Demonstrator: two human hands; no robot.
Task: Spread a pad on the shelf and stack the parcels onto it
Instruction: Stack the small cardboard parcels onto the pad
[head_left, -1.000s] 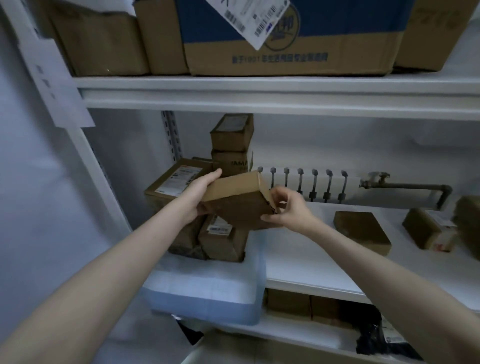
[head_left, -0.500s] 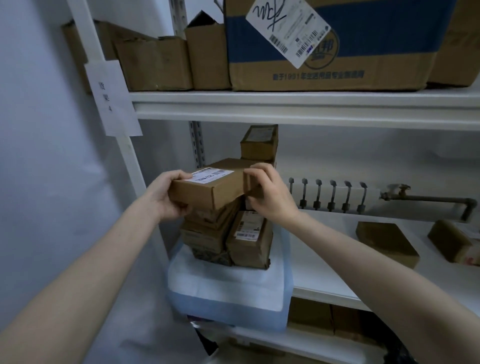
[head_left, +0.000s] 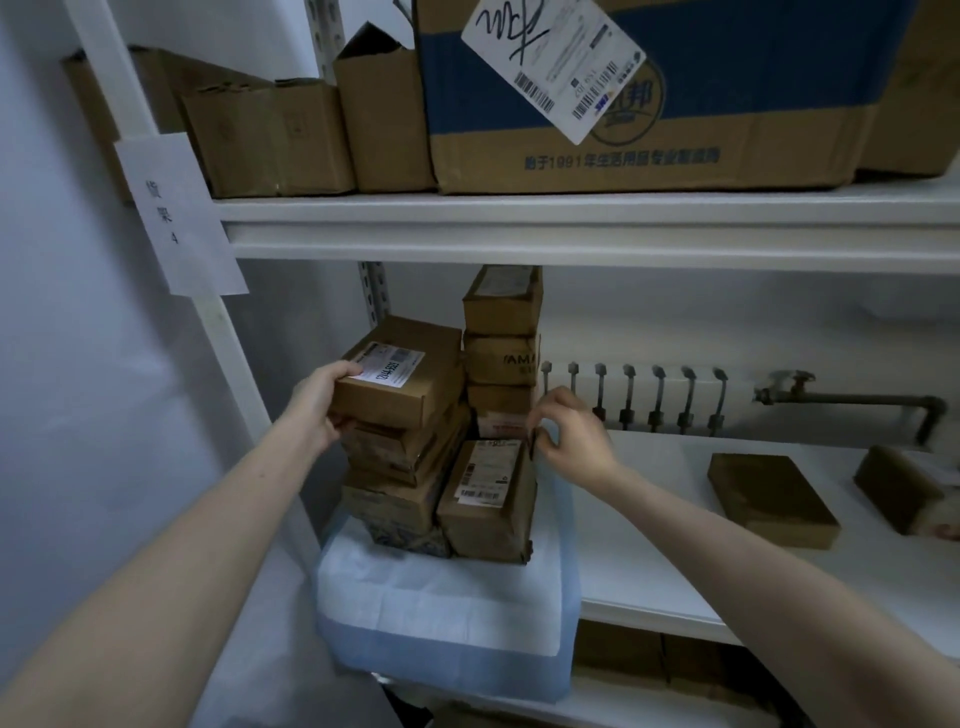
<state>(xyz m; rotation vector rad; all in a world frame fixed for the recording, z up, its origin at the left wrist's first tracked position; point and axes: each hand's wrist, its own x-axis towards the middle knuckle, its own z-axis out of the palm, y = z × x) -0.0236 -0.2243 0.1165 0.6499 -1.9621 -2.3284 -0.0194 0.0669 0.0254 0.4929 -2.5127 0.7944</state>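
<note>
White paper sign (head_left: 179, 215) on the rack post reading 货架 4, big blue-and-brown cardboard carton (head_left: 644, 98) printed 1991 in a line of Chinese, brown parcel (head_left: 501, 360) in my back stack showing "AMA", shipping labels too blurred to read.

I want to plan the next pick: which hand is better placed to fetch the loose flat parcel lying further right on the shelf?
The right hand. It hangs free beside the stack, nearer the flat parcel. The left hand grips the top parcel at the stack's far side.
</note>
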